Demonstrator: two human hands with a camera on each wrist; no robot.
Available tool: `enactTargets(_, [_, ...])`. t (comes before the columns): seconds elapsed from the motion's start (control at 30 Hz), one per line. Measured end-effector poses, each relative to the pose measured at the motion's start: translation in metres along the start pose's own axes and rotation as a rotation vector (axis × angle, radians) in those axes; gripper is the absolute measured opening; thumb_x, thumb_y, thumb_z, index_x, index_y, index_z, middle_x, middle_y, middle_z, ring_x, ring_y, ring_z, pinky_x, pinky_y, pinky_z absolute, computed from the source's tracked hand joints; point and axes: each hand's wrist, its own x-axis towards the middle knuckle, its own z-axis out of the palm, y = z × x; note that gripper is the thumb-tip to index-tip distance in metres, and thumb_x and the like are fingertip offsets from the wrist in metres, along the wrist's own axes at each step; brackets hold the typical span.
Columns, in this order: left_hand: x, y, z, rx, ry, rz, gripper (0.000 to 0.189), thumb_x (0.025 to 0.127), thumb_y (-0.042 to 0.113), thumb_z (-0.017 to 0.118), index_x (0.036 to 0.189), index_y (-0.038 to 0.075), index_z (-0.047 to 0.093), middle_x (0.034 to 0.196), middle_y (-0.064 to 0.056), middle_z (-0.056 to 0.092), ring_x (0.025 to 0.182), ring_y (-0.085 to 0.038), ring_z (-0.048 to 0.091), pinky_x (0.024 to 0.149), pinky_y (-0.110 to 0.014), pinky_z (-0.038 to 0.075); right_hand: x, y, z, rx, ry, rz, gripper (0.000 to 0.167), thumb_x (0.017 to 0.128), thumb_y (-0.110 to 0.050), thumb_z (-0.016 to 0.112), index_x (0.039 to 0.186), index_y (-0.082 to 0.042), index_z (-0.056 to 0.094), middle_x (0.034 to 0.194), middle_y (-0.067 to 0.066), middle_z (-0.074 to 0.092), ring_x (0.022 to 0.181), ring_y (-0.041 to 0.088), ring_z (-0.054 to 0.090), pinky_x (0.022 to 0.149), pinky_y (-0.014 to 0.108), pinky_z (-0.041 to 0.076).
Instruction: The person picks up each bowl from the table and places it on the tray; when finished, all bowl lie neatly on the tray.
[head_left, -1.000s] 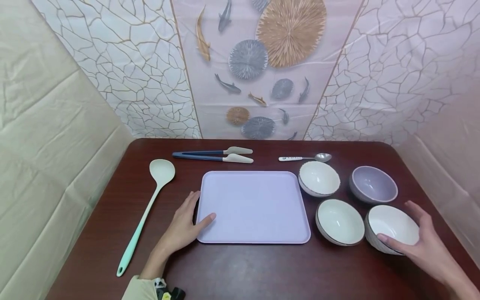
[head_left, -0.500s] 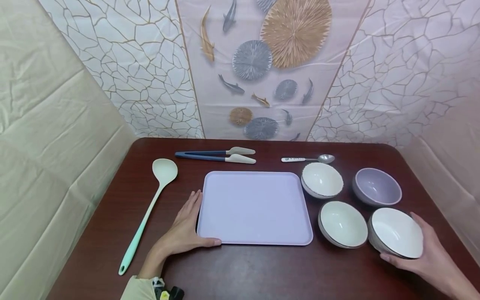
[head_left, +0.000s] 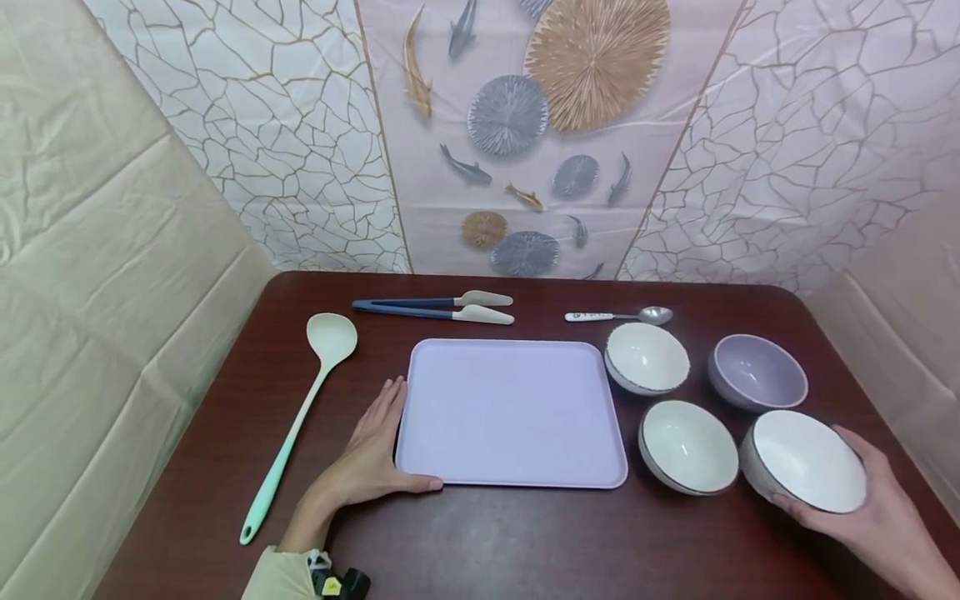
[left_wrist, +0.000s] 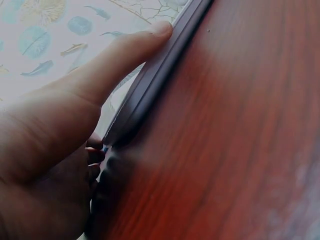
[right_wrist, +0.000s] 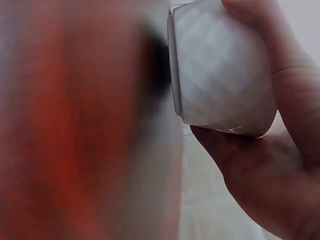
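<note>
Right grip [head_left: 873, 507] — partly hidden behind its white bowl [head_left: 808, 462] — and tabletop [right_wrist: 75, 130] blurred in right wrist view.

The bowl [head_left: 808, 462] you grip looks ceramic, diamond-textured outside, smooth and glossy inside. Your tray [head_left: 513, 412] looks like smooth, matt plastic, and your desk [head_left: 495, 542] shows wood grain with a soft sheen. Your spoon [head_left: 606, 317] ends in shiny metal, and the cloth [head_left: 67, 333] is creased.
</note>
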Motion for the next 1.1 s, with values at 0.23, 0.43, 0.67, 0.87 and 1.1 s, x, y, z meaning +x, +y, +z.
enactTargets(0.23, [-0.003, -0.004, -0.005, 0.010, 0.011, -0.006, 0.142, 0.057, 0.079, 0.075, 0.158, 0.009, 0.004, 0.163, -0.007, 0.001, 0.148, -0.022, -0.003, 0.113, -0.057, 0.012, 0.021, -0.020, -0.013, 0.011, -0.010, -0.037, 0.112, 0.060, -0.004, 0.092, 0.153, -0.014, 0.030, 0.127, -0.016, 0.038, 0.099, -0.007, 0.039, 0.075, 0.003, 0.030])
enactTargets(0.43, [-0.005, -0.005, -0.010, 0.012, 0.012, -0.002, 0.143, 0.057, 0.078, 0.077, 0.158, 0.006, 0.005, 0.163, -0.010, 0.002, 0.148, -0.024, -0.002, 0.113, -0.057, 0.011, 0.044, -0.071, -0.010, 0.074, -0.046, -0.042, 0.108, 0.063, -0.003, 0.091, 0.152, -0.019, 0.032, 0.130, -0.005, 0.042, 0.103, 0.001, 0.043, 0.077, 0.004, 0.031])
enactTargets(0.67, [-0.004, -0.008, -0.013, 0.037, 0.014, -0.001, 0.142, 0.057, 0.080, 0.074, 0.158, 0.006, 0.006, 0.163, -0.010, 0.003, 0.148, -0.024, 0.000, 0.114, -0.054, 0.011, 0.104, -0.187, 0.040, 0.128, -0.116, -0.159, 0.115, 0.058, -0.015, 0.097, 0.151, -0.019, 0.031, 0.137, 0.009, 0.044, 0.113, 0.014, 0.047, 0.084, 0.013, 0.035])
enactTargets(0.87, [-0.002, -0.009, -0.008, 0.040, 0.013, 0.001, 0.142, 0.057, 0.081, 0.073, 0.158, 0.007, 0.005, 0.163, -0.008, 0.003, 0.148, -0.022, -0.001, 0.114, -0.053, 0.011, 0.141, -0.257, 0.139, 0.254, -0.279, -0.271, 0.116, 0.055, -0.029, 0.098, 0.149, -0.010, 0.031, 0.139, 0.012, 0.044, 0.117, 0.028, 0.051, 0.095, 0.044, 0.043])
enactTargets(1.1, [0.001, -0.007, -0.003, 0.035, 0.002, -0.005, 0.144, 0.055, 0.085, 0.070, 0.158, 0.008, 0.005, 0.164, -0.008, 0.002, 0.148, -0.022, -0.002, 0.114, -0.053, 0.012, 0.155, -0.285, 0.236, 0.275, -0.415, -0.291, 0.118, 0.057, -0.037, 0.095, 0.149, -0.007, 0.028, 0.143, 0.012, 0.040, 0.123, 0.028, 0.047, 0.098, 0.046, 0.042])
